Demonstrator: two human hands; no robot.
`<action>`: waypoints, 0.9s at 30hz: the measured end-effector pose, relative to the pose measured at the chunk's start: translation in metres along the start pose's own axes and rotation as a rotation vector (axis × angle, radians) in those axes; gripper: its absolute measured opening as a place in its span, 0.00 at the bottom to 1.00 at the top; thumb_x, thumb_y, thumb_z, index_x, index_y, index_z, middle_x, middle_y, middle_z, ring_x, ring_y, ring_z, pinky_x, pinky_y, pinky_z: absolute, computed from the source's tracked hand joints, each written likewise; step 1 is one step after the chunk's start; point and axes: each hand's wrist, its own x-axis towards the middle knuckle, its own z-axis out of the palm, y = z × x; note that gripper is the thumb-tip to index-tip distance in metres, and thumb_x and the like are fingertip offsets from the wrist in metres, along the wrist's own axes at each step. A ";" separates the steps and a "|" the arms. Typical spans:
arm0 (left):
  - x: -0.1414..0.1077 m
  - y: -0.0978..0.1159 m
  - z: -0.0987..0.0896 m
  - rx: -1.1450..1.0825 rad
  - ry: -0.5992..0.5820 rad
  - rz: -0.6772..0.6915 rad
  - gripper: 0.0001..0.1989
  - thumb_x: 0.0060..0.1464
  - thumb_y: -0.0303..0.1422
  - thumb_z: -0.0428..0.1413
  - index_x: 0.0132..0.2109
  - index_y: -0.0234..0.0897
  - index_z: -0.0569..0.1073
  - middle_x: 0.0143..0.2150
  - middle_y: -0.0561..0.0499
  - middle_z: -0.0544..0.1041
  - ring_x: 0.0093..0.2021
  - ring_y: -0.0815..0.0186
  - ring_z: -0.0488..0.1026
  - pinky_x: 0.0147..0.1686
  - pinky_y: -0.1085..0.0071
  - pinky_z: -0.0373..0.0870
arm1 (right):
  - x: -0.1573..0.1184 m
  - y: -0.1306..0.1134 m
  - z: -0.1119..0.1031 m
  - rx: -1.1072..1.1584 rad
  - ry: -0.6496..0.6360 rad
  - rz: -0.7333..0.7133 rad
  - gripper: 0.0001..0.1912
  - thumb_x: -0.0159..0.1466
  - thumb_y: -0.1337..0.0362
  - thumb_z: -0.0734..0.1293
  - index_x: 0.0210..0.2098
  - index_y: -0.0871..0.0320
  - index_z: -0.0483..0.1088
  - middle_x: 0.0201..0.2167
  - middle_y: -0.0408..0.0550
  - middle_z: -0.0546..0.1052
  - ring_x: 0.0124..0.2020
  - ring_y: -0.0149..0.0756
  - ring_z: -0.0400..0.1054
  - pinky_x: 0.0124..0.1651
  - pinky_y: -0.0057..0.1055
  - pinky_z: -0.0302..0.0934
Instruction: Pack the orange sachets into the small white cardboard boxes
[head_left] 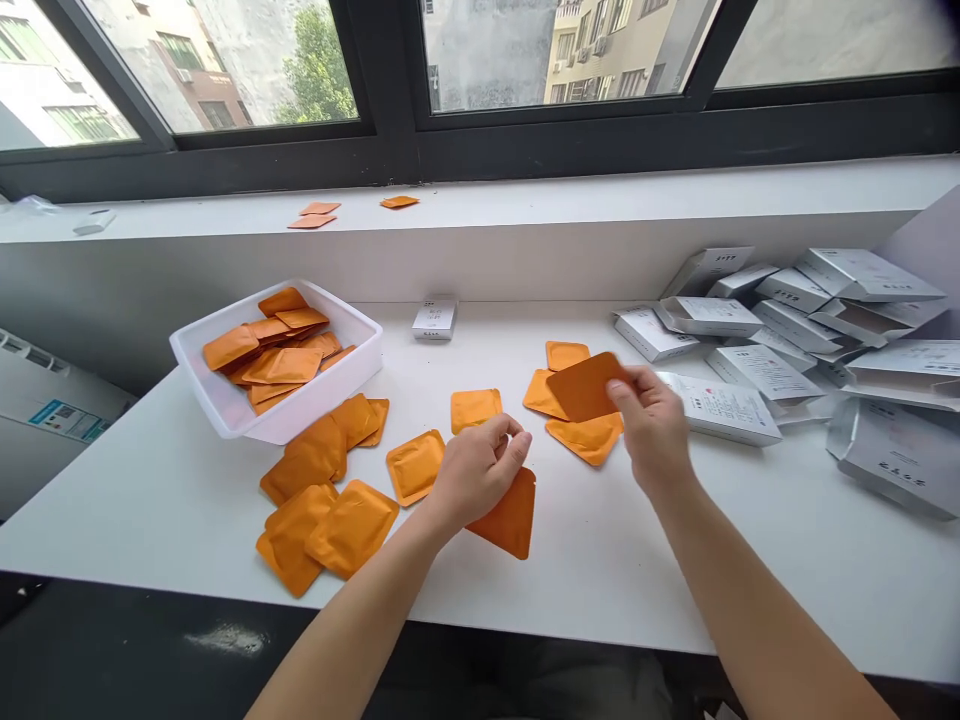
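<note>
My right hand (pixel 657 425) pinches a flat orange sachet (pixel 583 388) between thumb and fingers, raised over a few other orange sachets (pixel 589 438) on the table. To its left, my left hand (pixel 484 465) is curled closed, thumb against the fingers. A darker orange sachet (pixel 511 515) slants out from under that hand, seemingly held by the lower fingers, which are hidden. Single orange sachets (pixel 415 467) lie just left of and behind my left hand. Further left, several more sachets (pixel 352 528) overlap in loose piles.
A white plastic tub (pixel 352 365) full of orange sachets stands at the left on the white table (pixel 600 590). One small white box (pixel 434 319) sits at the back. White cartons (pixel 720 408), some open-ended, heap up at the right. Several sachets (pixel 399 202) lie on the windowsill.
</note>
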 end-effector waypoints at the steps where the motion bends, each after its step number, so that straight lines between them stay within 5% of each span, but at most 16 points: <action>1: -0.001 0.000 0.000 0.024 -0.015 -0.015 0.15 0.61 0.45 0.44 0.38 0.40 0.67 0.20 0.59 0.56 0.22 0.70 0.57 0.25 0.73 0.54 | -0.003 0.000 0.003 -0.006 -0.068 0.011 0.05 0.60 0.61 0.65 0.32 0.55 0.70 0.28 0.45 0.75 0.29 0.36 0.70 0.30 0.31 0.65; 3: -0.001 0.001 0.000 0.055 -0.035 -0.047 0.16 0.60 0.48 0.46 0.43 0.41 0.66 0.20 0.60 0.57 0.22 0.69 0.57 0.24 0.73 0.54 | -0.012 -0.003 0.011 0.008 -0.211 0.039 0.07 0.61 0.60 0.64 0.31 0.56 0.69 0.26 0.44 0.73 0.28 0.34 0.68 0.29 0.30 0.64; 8: -0.001 -0.002 -0.002 -0.010 -0.049 -0.040 0.20 0.61 0.48 0.44 0.29 0.38 0.62 0.22 0.56 0.60 0.23 0.70 0.57 0.23 0.73 0.53 | -0.029 -0.012 0.025 0.067 -0.514 0.173 0.11 0.60 0.55 0.67 0.32 0.57 0.69 0.30 0.45 0.74 0.32 0.34 0.69 0.36 0.31 0.65; 15: 0.003 -0.008 -0.008 -0.139 0.014 -0.048 0.22 0.61 0.47 0.45 0.25 0.37 0.57 0.23 0.56 0.55 0.24 0.72 0.52 0.24 0.73 0.51 | -0.033 -0.019 0.020 0.247 -0.840 0.378 0.13 0.61 0.54 0.68 0.41 0.55 0.71 0.39 0.47 0.76 0.43 0.40 0.71 0.47 0.37 0.65; 19: 0.005 -0.008 -0.014 -0.068 0.118 -0.070 0.19 0.61 0.47 0.46 0.28 0.38 0.63 0.23 0.57 0.60 0.25 0.71 0.57 0.25 0.74 0.54 | -0.039 -0.014 0.025 0.265 -0.858 0.350 0.13 0.62 0.55 0.67 0.41 0.56 0.70 0.39 0.47 0.74 0.42 0.38 0.70 0.47 0.37 0.64; 24: 0.004 -0.003 -0.015 0.259 0.388 -0.101 0.16 0.61 0.45 0.47 0.32 0.41 0.68 0.18 0.59 0.57 0.21 0.70 0.57 0.24 0.73 0.52 | -0.047 -0.011 0.032 0.261 -0.951 0.337 0.14 0.63 0.53 0.66 0.40 0.58 0.69 0.36 0.46 0.72 0.39 0.35 0.67 0.43 0.33 0.63; 27: 0.003 -0.002 -0.012 0.296 0.415 -0.042 0.16 0.62 0.44 0.45 0.32 0.40 0.68 0.19 0.58 0.60 0.21 0.70 0.58 0.25 0.73 0.53 | -0.056 -0.009 0.038 0.272 -1.008 0.287 0.13 0.63 0.54 0.66 0.39 0.58 0.69 0.34 0.45 0.71 0.36 0.33 0.66 0.40 0.31 0.62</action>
